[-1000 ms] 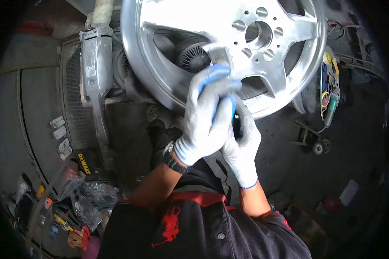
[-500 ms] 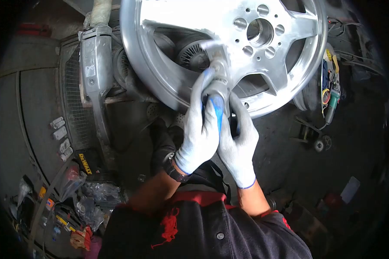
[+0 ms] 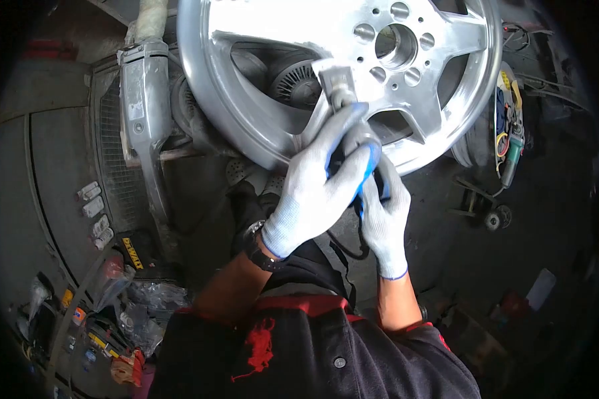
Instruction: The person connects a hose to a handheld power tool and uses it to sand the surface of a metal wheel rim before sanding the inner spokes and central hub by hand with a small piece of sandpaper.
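Gloved fingers [image 3: 350,169] around tool [image 3: 341,83], metal wheel [image 3: 412,100]

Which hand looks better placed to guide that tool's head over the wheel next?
Probably the left hand: its fingers wrap the tool just behind the head, close to the wheel. The right hand holds it farther back.

**Workshop floor [image 3: 439,259] and objects resting on it**

The floor is dark and dimly lit. At right, it bears a low metal stand [image 3: 470,201], with a round disc [image 3: 494,221] near the stand's lower end. At left, a grey, seamed surface [image 3: 60,166] carries a column of small pale packs [image 3: 92,206]. Below these lie a dark DeWalt-marked case [image 3: 132,253] and crumpled clear plastic [image 3: 140,327]; what supports the plastic is hidden.
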Available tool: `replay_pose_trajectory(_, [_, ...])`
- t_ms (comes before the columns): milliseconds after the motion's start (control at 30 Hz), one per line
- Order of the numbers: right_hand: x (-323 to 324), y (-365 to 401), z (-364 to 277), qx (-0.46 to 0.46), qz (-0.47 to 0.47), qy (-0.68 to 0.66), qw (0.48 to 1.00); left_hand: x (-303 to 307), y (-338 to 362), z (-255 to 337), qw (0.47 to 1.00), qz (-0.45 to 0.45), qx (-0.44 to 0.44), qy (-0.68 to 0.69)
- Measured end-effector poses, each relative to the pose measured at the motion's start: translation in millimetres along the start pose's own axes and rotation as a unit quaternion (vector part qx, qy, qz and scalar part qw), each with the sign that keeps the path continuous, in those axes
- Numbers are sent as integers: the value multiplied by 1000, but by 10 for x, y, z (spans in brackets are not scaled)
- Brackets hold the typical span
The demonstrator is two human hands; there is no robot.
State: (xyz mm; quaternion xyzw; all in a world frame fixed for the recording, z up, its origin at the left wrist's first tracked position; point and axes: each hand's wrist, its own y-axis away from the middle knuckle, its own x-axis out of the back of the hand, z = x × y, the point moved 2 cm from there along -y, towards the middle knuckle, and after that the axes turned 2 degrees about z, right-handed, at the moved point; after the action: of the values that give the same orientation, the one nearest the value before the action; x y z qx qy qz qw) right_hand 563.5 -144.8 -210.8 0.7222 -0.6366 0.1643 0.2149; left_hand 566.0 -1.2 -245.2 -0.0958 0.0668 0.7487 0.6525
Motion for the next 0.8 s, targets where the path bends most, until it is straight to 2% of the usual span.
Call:
replay_pose_trajectory(33, [32,90,26,-66,-16,-14,998,-6,63,20,999,-15,30,15])
replay_pose_trajectory(133, [73,239,50,-96,-25,-28,995,-37,205,-8,992,-39,107,54])
replay_pose_trajectory(233, [53,161,58,-107,-25,-41,993,0,90,5,993,-41,100,42])
replay_pose_trajectory(267, [43,78,55,-86,-24,-37,995,19,-24,17,998,-38,57,9])
replay_pose_trajectory(400, [33,-45,4,-118,-30,-24,992,49,-157,11,996,-35,68,47])
replay_pose_trajectory(467, [23,45,86,-29,-15,-4,999,37,-67,-69,998,-40,37,-1])
replay_pose_trajectory(500, [44,165,100,-119,-26,-23,992,20,56,-91,997,-46,67,13])
replay_pose_trajectory(533, [48,283,191,-145,-25,-28,989,-2,144,-87,996,-56,67,7])
replay_pose_trajectory(600, [84,421,182,-152,-39,-6,988,-34,314,-125,991,-42,108,61])
replay_pose_trajectory(667, [67,427,170,-160,-46,8,986,-9,308,-157,990,-44,105,86])
replay_pose_trajectory(733, [-17,309,71,-140,-21,-27,990,85,133,-97,997,-59,50,28])
replay_pose_trajectory(800, [-96,251,-54,-143,-11,-36,989,166,-12,-74,995,-74,53,39])
